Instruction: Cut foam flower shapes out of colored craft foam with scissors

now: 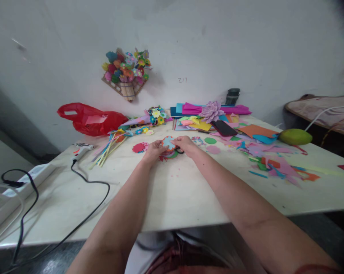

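Left hand (154,150) and right hand (186,144) pinch one paper flower (168,142) — fingers narrow.

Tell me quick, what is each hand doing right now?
Left hand: closed, pinching the left edge of the orange flower disc.
Right hand: closed, pinching the same disc's right edge.

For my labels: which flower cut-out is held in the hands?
The light blue flower on the orange disc, between left hand and right hand; the red flower lies untouched.
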A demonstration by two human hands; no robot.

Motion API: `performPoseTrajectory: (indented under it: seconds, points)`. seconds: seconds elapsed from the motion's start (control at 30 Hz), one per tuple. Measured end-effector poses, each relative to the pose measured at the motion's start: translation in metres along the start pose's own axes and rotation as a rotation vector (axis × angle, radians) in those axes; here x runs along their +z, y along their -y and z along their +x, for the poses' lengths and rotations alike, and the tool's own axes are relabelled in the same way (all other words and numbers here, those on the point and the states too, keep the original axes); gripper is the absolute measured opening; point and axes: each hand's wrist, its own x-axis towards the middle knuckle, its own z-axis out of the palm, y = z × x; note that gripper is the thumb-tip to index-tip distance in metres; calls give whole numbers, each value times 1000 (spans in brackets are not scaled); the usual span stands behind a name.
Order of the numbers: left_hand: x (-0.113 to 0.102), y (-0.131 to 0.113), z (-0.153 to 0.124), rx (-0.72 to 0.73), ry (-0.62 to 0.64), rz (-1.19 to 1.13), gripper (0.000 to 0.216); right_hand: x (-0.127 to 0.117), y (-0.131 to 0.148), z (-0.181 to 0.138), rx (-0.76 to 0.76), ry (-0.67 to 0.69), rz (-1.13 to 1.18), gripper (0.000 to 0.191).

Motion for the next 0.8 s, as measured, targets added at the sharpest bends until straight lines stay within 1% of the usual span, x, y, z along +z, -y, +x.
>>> performPoseTrajectory:
  seconds: [0.27,0.37,0.53,0.8]
  points:
    - [0,-5,-2,-38,10,-38,45,1,6,-6,-50,-64,-55,26]
    - [0,-6,-2,-52,7,-35,45,1,5,-4,-67,-56,-55,27]
    - [0,-4,-1,-27,-19,12,41,1,0,0,-82,-33,-37,28]
    - [4,-7,-4,-19,-57,8,44,2,1,-3,-72,4,-29,34]
